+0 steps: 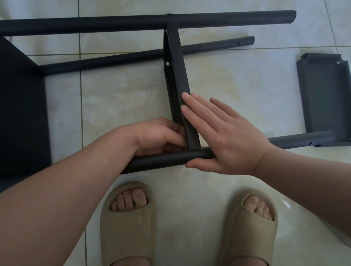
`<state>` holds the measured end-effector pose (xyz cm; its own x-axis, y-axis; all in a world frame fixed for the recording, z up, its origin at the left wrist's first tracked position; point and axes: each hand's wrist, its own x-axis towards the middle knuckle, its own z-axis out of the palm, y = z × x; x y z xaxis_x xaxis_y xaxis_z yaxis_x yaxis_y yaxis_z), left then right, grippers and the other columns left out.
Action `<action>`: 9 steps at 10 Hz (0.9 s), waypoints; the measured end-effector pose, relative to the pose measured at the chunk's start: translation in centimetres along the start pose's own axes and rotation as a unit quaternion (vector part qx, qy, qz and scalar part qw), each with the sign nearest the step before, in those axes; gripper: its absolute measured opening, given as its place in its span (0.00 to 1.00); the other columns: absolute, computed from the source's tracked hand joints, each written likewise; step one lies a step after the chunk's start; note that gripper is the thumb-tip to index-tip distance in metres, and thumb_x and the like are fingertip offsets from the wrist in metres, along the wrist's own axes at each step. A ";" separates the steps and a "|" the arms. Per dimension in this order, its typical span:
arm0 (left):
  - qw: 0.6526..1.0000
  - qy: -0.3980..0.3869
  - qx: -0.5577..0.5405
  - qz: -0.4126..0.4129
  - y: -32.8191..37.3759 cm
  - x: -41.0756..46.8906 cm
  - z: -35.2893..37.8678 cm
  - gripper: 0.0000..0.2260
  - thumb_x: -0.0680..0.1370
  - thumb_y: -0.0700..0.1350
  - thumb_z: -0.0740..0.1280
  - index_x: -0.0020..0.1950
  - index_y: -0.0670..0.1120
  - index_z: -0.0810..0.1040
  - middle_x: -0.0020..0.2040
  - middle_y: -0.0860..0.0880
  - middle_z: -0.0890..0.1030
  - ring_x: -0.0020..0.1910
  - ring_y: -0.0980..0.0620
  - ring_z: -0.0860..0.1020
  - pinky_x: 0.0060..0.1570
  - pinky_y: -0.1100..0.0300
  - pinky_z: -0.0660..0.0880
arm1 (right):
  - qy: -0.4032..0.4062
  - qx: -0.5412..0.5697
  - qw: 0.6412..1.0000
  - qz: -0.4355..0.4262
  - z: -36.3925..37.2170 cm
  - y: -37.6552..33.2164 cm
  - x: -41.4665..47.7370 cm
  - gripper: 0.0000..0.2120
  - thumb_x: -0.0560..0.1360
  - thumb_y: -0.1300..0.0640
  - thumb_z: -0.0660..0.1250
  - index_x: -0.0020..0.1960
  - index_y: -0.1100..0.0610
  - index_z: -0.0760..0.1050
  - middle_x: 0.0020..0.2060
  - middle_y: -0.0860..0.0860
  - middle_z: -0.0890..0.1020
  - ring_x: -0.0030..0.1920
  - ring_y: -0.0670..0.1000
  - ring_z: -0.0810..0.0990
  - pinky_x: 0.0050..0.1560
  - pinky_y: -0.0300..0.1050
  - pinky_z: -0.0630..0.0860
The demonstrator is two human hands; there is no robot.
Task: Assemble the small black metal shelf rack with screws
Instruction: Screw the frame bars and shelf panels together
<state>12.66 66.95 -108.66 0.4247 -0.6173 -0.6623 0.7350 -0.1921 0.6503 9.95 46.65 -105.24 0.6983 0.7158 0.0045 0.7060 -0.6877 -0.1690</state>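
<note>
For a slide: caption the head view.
Left hand grips the middle shelf, right hand presses it to the near pole; loose shelf lies aside.

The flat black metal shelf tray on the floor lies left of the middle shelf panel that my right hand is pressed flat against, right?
Not quite: the head view shows the flat black metal shelf tray lying on the pale tiled floor to the right of the middle black metal shelf panel, not left. Your right hand is pressed flat against that panel.
</note>
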 end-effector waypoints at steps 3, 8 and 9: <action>0.999 -0.038 0.010 -0.023 0.1 0.1 0.0 0.10 0.78 0.33 0.63 0.43 0.40 0.83 0.37 0.45 0.83 0.35 0.52 0.82 0.36 0.62 0.78 | -0.003 0.002 1.000 0.002 0.0 0.0 0.0 0.45 0.77 0.31 0.60 0.78 0.66 0.61 0.79 0.61 0.59 0.80 0.60 0.59 0.75 0.61 0.63; 1.000 -0.011 -0.004 -0.014 -0.1 0.1 -0.2 0.06 0.77 0.29 0.63 0.46 0.36 0.79 0.36 0.42 0.80 0.34 0.50 0.81 0.37 0.62 0.79 | -0.002 -0.001 1.000 0.002 -0.1 0.0 0.0 0.45 0.77 0.31 0.60 0.78 0.67 0.62 0.79 0.62 0.60 0.80 0.60 0.59 0.76 0.61 0.63; 1.000 -0.013 -0.009 -0.013 0.0 0.0 -0.2 0.07 0.77 0.29 0.63 0.45 0.36 0.79 0.35 0.44 0.82 0.34 0.51 0.82 0.37 0.62 0.79 | -0.003 -0.002 1.000 0.002 -0.1 0.0 0.0 0.45 0.77 0.31 0.60 0.78 0.67 0.62 0.79 0.62 0.60 0.79 0.61 0.60 0.75 0.61 0.63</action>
<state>12.74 67.07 -108.75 0.3920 -0.6322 -0.6683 0.7543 -0.1950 0.6269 9.98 46.69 -105.13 0.7009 0.7133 -0.0015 0.7034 -0.6915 -0.1643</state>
